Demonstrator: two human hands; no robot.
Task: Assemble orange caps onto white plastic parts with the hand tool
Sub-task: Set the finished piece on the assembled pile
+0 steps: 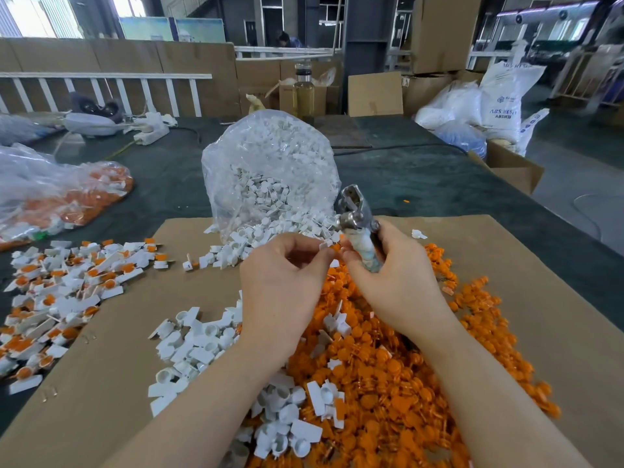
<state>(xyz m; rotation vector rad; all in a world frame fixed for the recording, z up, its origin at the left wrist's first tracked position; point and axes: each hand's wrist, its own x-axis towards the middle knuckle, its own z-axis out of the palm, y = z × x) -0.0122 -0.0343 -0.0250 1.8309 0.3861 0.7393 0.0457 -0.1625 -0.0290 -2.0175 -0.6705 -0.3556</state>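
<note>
My right hand grips the metal hand tool by its taped handle, jaws pointing up and away. My left hand pinches a small white plastic part at its fingertips, close to the right hand's fingertips, where a bit of orange shows. Under both hands lies a heap of loose orange caps on a cardboard sheet. Loose white parts lie to its left. An open clear bag of white parts stands behind the hands.
A pile of white parts fitted with orange caps lies at the left. A clear bag with orange and white pieces sits further back left. A bottle, cardboard boxes and white sacks stand at the table's far side.
</note>
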